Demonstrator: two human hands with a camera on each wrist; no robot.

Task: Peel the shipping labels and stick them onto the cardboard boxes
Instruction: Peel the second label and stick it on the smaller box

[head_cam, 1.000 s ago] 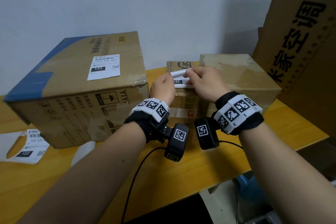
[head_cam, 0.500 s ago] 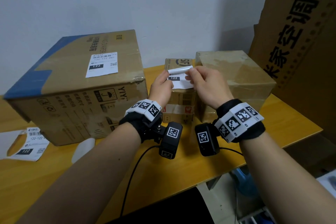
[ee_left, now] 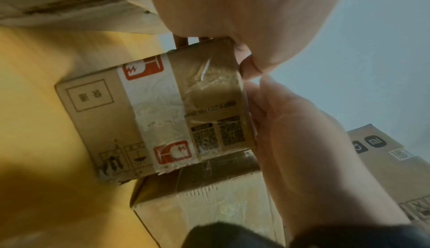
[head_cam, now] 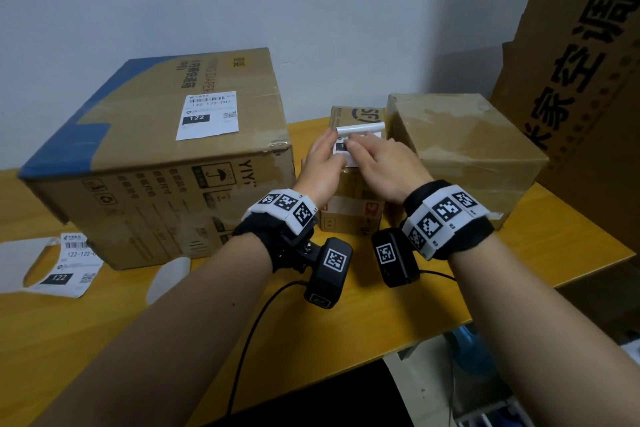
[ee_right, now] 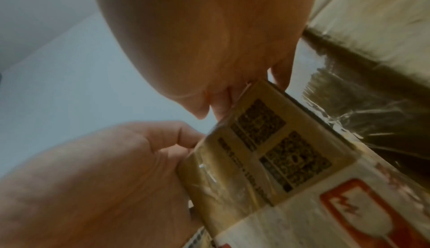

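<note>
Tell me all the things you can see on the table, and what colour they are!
big box: 1, brown with blue tape, table's left side, white label stuck on top
small box: 1, brown, middle, under both hands
label: 1, white, being laid on the small box, far end curled
medium box: 1, brown, right of the small box
loose label sheet: 1, white, table's left edge
table: 1, yellow
left hand: holds the label
right hand: on the label
</note>
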